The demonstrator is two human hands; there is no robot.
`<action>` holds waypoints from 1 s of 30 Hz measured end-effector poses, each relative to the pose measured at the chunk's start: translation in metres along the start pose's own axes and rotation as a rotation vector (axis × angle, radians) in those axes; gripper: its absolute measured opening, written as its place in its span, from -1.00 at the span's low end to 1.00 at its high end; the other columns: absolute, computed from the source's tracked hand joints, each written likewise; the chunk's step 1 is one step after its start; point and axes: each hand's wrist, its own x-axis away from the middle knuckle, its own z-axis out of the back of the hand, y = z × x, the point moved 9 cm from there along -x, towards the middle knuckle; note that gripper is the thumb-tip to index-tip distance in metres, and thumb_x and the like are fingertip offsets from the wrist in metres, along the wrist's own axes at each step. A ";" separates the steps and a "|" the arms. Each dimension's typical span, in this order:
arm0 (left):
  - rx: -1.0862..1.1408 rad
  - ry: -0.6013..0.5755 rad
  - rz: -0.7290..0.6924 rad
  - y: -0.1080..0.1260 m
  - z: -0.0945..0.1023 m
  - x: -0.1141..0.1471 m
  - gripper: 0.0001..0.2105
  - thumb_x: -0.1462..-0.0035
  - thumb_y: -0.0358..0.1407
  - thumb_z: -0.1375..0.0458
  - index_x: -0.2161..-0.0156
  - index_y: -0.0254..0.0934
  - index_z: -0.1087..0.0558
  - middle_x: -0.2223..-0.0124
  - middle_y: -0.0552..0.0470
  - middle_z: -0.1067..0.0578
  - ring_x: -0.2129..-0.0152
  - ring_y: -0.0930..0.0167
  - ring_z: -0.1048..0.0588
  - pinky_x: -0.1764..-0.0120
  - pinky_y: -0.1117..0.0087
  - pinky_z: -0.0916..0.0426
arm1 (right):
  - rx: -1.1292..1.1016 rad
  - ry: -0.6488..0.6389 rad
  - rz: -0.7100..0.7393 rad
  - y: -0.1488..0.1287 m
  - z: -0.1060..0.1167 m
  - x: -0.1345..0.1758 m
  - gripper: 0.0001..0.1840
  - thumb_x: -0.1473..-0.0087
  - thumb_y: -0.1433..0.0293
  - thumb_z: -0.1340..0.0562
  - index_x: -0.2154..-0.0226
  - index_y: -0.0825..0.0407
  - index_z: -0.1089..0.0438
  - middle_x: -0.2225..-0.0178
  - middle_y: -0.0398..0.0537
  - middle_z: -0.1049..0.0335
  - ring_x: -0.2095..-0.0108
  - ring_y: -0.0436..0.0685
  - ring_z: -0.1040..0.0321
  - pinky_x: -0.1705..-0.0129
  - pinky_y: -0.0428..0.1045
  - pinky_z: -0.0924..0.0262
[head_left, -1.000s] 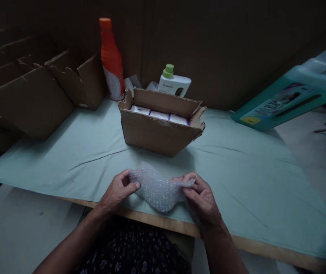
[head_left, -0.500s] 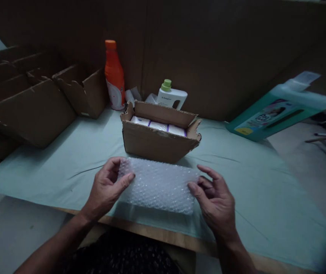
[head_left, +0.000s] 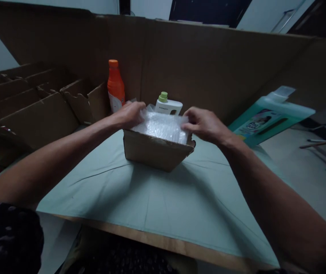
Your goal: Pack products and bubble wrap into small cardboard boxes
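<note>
A folded sheet of bubble wrap lies partly inside the open top of a small cardboard box, covering what the box holds. My left hand grips the wrap's left end at the box's left rim. At the other end my right hand pinches the wrap between thumb and fingers, over the right rim. Just behind the box stands a white bottle with a green cap, its lower part hidden.
An orange bottle stands behind my left hand. Several open cardboard boxes crowd the left side. A tilted jug of green liquid is at the right. Tall cardboard panels wall the back of the cloth-covered table.
Both hands have carried the bubble wrap forward from the table's front to the box top, and it now hides the white packs there. The view has tilted up.
</note>
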 end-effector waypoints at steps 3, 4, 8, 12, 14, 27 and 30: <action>-0.244 -0.197 0.003 0.000 -0.026 0.001 -0.64 -0.05 -0.44 -0.19 0.00 -0.25 -0.54 0.20 -0.03 -0.60 0.22 0.26 -0.56 0.25 0.38 -0.35 | 0.377 -0.290 -0.064 -0.004 -0.030 -0.001 -0.73 -0.01 0.43 -0.31 0.16 0.00 -0.51 0.23 -0.04 -0.55 0.29 0.14 -0.42 0.36 -0.05 -0.10; -0.283 -0.223 -0.001 0.002 -0.028 0.003 -0.63 -0.05 -0.42 -0.18 0.00 -0.23 -0.54 0.18 -0.05 -0.61 0.20 0.24 -0.56 0.25 0.37 -0.35 | 0.459 -0.329 -0.064 -0.008 -0.033 0.001 -0.71 -0.03 0.42 -0.29 0.13 -0.02 -0.51 0.20 -0.02 -0.56 0.26 0.17 -0.43 0.36 -0.04 -0.08; -0.290 -0.107 -0.060 0.018 -0.005 0.013 -0.59 -0.09 -0.38 -0.14 -0.07 -0.18 -0.50 0.14 -0.05 -0.62 0.18 0.22 -0.56 0.19 0.32 -0.37 | 0.537 -0.265 -0.013 -0.025 -0.021 0.004 -0.68 -0.14 0.38 -0.21 0.04 -0.04 -0.48 0.12 0.01 -0.57 0.21 0.21 -0.45 0.34 -0.02 -0.07; -0.289 -0.125 -0.062 0.017 -0.003 0.017 -0.60 -0.12 -0.36 -0.14 -0.09 -0.17 -0.49 0.12 -0.05 -0.62 0.18 0.23 -0.56 0.17 0.30 -0.38 | 0.519 -0.232 0.002 -0.023 -0.015 0.006 -0.70 -0.17 0.35 -0.20 0.03 -0.07 -0.47 0.12 -0.02 -0.58 0.19 0.23 -0.47 0.35 -0.02 -0.08; -0.313 -0.294 -0.028 0.009 -0.024 0.014 -0.62 -0.08 -0.37 -0.17 -0.04 -0.22 -0.52 0.14 -0.07 -0.62 0.22 0.25 -0.57 0.22 0.34 -0.39 | 0.566 -0.321 -0.003 -0.019 -0.028 0.005 -0.72 -0.16 0.35 -0.21 0.06 -0.04 -0.49 0.11 0.03 -0.59 0.18 0.25 -0.49 0.36 -0.02 -0.09; -0.176 -0.116 -0.020 0.018 -0.009 0.011 -0.77 -0.17 -0.33 -0.07 0.21 -0.26 -0.59 0.25 -0.06 -0.62 0.27 0.27 -0.56 0.21 0.32 -0.37 | 0.517 -0.272 0.039 -0.040 -0.030 0.011 -0.79 -0.13 0.50 -0.20 0.23 -0.01 -0.52 0.31 0.05 -0.55 0.31 0.22 -0.46 0.31 0.01 -0.16; 0.019 -0.339 -0.023 0.018 -0.036 0.003 -0.81 -0.09 -0.43 -0.10 0.38 -0.31 -0.58 0.43 0.00 -0.58 0.47 0.37 -0.50 0.36 0.40 -0.32 | 0.323 -0.396 0.084 -0.042 -0.050 0.001 -0.79 -0.02 0.58 -0.21 0.38 0.01 -0.53 0.42 -0.02 -0.51 0.39 0.15 -0.39 0.38 -0.03 -0.10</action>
